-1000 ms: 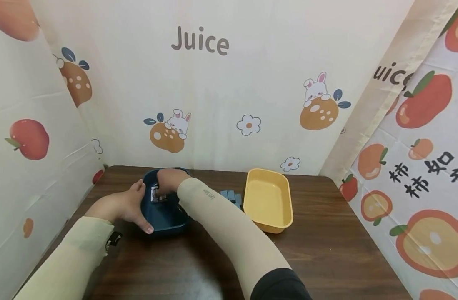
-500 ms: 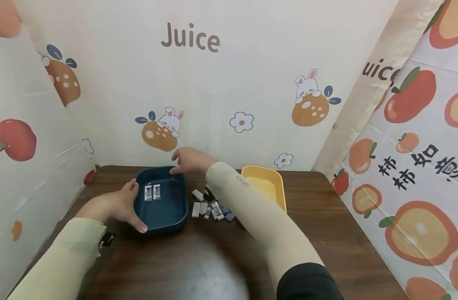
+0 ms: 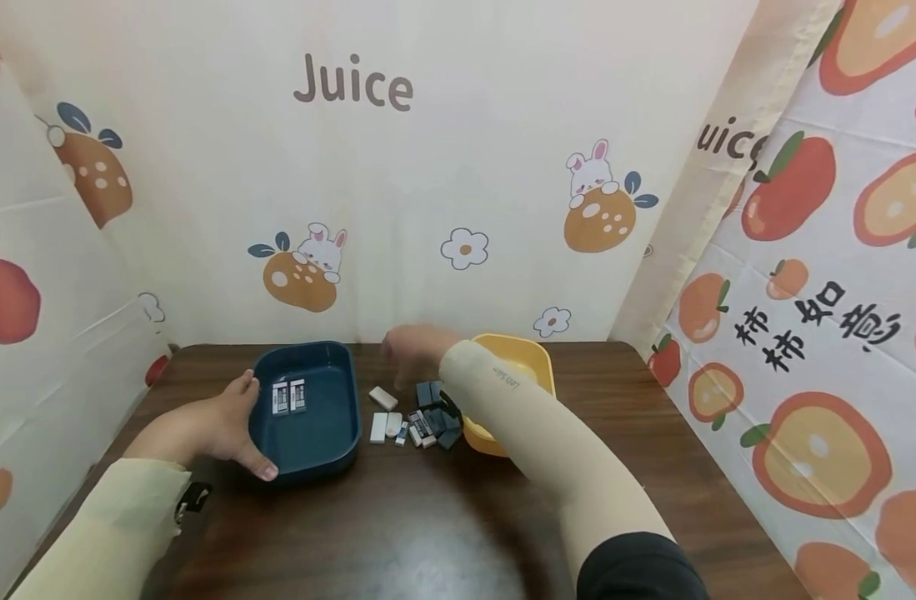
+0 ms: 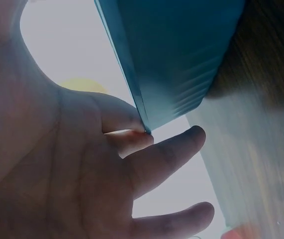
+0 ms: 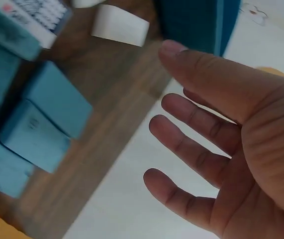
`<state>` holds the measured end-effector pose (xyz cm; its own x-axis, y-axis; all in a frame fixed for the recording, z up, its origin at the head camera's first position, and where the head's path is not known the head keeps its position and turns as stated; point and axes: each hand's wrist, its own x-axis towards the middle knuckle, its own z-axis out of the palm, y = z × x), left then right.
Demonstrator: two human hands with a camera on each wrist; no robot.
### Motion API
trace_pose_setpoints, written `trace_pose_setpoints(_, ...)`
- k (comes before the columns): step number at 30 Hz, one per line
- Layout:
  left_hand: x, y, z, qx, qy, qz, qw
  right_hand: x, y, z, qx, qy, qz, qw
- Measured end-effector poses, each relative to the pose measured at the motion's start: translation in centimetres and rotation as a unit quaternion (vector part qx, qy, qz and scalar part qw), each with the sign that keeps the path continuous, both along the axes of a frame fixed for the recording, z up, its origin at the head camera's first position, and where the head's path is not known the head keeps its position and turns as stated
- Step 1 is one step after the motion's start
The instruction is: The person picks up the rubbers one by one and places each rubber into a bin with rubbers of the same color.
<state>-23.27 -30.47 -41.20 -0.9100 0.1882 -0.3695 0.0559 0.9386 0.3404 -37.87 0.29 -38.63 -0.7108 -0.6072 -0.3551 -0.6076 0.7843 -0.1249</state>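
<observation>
My left hand (image 3: 213,425) rests against the left side of a dark blue tray (image 3: 315,437), thumb and fingers spread. In the left wrist view its fingers are fairly straight, some touching the tray's rim (image 4: 132,94). Two erasers in printed sleeves (image 3: 297,395) lie side by side inside the tray. Holding nothing, my right hand (image 3: 416,346) hovers over the far side of a group of erasers on the table. Among these are plain white erasers (image 3: 383,398), printed ones (image 3: 422,423) and blue ones (image 3: 427,393). The right wrist view shows loosely bent fingers (image 5: 181,194), apart from the blue erasers (image 5: 57,99).
A yellow tray (image 3: 513,354) stands to the right of the erasers, partly hidden by my right forearm. The brown wooden table (image 3: 352,533) ends at a printed curtain (image 3: 397,175) at the back, with more curtain on both sides.
My right hand has come out of the blue tray, leaving two printed erasers visible there, and moved right over the group of erasers. The left hand stays on the tray. The head view has shifted.
</observation>
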Motion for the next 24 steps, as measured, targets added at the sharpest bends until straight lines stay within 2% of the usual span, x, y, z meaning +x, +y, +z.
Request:
trace_pose_setpoints(3,0.2,-0.1,-0.1,0.004,0.000,-0.001,1.0000,0.1,-0.2,-1.4,0.016,0.004,0.028,0.9995)
trace_pose_setpoints(7,0.1,-0.1,-0.2,0.003,0.000,-0.001,1.0000,-0.7,-1.0,-3.6,0.023,0.023,0.091,0.9953)
trace_pose_setpoints(13,-0.2,-0.1,-0.3,0.001,0.002,-0.001,1.0000,-1.0,-2.0,-4.9,0.003,-0.003,0.150,0.9887)
trace_pose_setpoints(16,-0.2,-0.2,-0.4,-0.001,0.003,-0.002,1.0000,-0.8,-2.2,-5.2,0.005,-0.003,0.157,0.9876)
trace_pose_setpoints(24,-0.4,-0.3,-0.2,0.007,-0.003,-0.007,1.0000,-0.7,-2.6,-5.8,0.013,0.014,0.123,0.9922)
